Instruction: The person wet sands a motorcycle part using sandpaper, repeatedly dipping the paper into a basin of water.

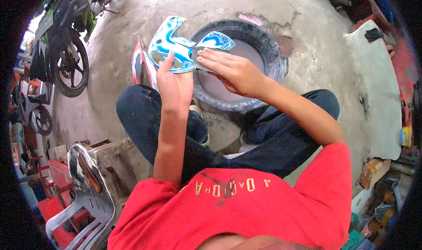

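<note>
A motorcycle fairing panel, painted in blue and white swirls, is held up in front of me. My left hand supports it from below, thumb on the near face and the other fingers hidden behind it. The fingers of my right hand lie stretched together over a dark grey sheet that looks like sandpaper, pressing it against the panel's middle. Beneath the panel's right part stands a round black tub holding cloudy greyish liquid. A red and white panel is just left of the held one, partly covered.
Concrete floor surrounds my bent legs. A motorcycle stands at upper left. At lower left are a grey plastic chair and a worn box-like block. A long pale panel lies along the right, beside a cardboard box.
</note>
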Motion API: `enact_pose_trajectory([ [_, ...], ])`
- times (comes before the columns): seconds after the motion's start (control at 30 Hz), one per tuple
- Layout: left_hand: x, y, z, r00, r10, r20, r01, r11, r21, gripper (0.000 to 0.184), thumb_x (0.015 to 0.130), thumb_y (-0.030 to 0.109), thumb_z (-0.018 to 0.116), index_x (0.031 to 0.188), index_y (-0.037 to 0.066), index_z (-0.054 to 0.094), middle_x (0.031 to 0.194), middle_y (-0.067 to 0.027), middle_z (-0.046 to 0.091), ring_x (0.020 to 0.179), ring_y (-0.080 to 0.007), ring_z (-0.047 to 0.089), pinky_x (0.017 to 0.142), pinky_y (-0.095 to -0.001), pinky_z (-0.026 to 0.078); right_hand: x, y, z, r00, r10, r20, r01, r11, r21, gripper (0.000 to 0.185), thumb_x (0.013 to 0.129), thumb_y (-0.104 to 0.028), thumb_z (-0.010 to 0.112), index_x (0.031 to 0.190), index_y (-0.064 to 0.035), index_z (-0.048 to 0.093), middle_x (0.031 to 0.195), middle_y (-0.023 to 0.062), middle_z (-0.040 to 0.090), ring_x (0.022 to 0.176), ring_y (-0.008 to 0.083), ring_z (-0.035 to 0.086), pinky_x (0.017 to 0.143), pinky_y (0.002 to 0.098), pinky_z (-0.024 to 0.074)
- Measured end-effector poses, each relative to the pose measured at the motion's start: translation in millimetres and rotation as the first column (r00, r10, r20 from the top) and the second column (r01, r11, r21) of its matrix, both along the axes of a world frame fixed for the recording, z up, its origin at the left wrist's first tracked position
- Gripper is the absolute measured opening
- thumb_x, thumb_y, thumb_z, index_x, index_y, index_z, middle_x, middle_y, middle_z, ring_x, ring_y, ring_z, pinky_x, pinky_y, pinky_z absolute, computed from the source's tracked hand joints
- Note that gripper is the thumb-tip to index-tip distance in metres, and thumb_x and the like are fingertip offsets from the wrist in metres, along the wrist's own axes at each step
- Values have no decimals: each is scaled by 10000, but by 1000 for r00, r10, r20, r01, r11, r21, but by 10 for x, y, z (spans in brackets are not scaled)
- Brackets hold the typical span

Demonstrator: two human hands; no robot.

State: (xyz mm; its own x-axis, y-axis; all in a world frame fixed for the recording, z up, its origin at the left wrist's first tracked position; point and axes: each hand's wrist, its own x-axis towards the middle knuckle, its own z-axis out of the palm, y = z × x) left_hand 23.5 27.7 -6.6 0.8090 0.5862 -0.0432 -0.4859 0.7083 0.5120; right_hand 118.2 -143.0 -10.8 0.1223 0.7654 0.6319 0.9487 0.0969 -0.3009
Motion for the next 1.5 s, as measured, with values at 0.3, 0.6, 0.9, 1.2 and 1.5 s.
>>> enact_pose_trajectory([
  [0.3, 5, -83, 52, 1000, -14, 4, 14, 1000, -2, 412, 988, 22, 469, 1398, 11, 442, 1364, -138, 556, 1289, -268, 523, 1142, -478, 367, 28, 49, -76, 998, -67, 17, 66, 997, 37, 482, 844, 16, 595, 1320, -56, 596, 1327, 184, 614, 1254, 288, 590, 1078, 397, 462],
  [0.6, 46, -182, 2, 998, -51, 32, 51, 999, 1, 412, 1081, 327, 404, 1388, 59, 459, 1366, -99, 563, 1281, -236, 521, 1129, -431, 382, -110, 109, -50, 998, -53, 18, 52, 998, 47, 501, 829, -4, 585, 1330, -24, 581, 1308, 204, 621, 1241, 324, 597, 1067, 408, 471],
  [0.9, 26, -194, -33, 792, -453, 410, 503, 864, -15, 491, 1080, 417, 361, 1388, 47, 457, 1292, -130, 606, 1200, -249, 582, 1084, -445, 431, -183, 103, -9, 997, -17, 69, 12, 998, 59, 413, 874, -91, 547, 1279, -30, 596, 1317, 190, 618, 1239, 349, 590, 1042, 440, 487],
  [1.2, 14, -237, 47, 920, -362, -152, 368, 930, 9, 484, 1084, 406, 339, 1399, 61, 464, 1396, -108, 550, 1284, -240, 528, 1120, -420, 397, -68, 61, -9, 998, 28, 56, -29, 999, 19, 589, 775, -9, 621, 1360, -41, 563, 1376, 166, 583, 1282, 320, 564, 1092, 418, 450],
  [1.5, 95, -191, -7, 937, -229, -265, 271, 953, 137, 444, 1088, 359, 367, 1378, 46, 488, 1358, -106, 584, 1234, -228, 574, 1071, -407, 446, 961, -98, -417, 747, -537, -392, 443, 842, -310, 289, 978, -240, 585, 1115, -8, 690, 914, 156, 725, 781, 253, 689, 733, 375, 514],
])
